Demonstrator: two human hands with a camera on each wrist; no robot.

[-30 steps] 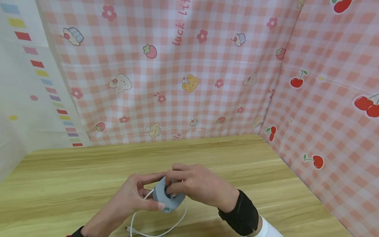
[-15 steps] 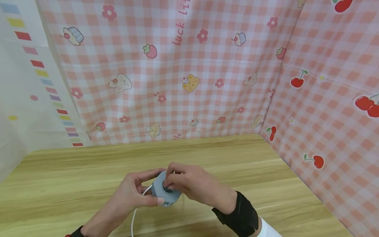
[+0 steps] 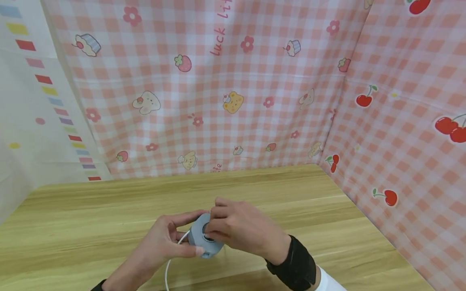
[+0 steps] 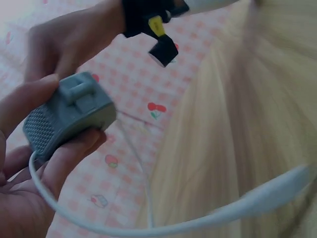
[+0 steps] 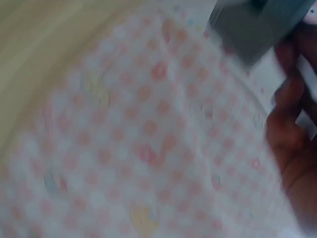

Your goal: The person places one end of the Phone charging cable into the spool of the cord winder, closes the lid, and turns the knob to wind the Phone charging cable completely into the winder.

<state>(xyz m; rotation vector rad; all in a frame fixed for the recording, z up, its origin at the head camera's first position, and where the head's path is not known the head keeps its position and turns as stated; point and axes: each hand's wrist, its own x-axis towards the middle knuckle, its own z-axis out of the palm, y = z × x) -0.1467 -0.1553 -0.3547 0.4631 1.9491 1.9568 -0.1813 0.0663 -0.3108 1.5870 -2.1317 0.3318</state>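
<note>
Both hands hold a small grey block-shaped device point(image 3: 204, 240) just above the wooden table point(image 3: 109, 210) near its front edge. My left hand point(image 3: 171, 238) grips it from the left, thumb under and forefinger over the top. My right hand point(image 3: 236, 230) pinches its round face from the right. In the left wrist view the grey device point(image 4: 67, 116) shows a mesh end and a small raised tab, held between thumb and fingers. A white cable point(image 3: 169, 266) hangs from it toward me; the cable point(image 4: 198, 218) loops below the device. In the right wrist view only a corner of the device point(image 5: 252, 25) shows, blurred.
Pink checked cloth with cartoon prints point(image 3: 218, 101) walls the table at the back and on the right point(image 3: 400, 141). A white sheet with coloured stripes point(image 3: 32, 101) hangs on the left. A black wrist strap point(image 3: 295, 264) sits on my right forearm.
The hands and the device shifted slightly. The cable loop that lay on the table a second ago has drawn in, leaving only a short length below the device.
</note>
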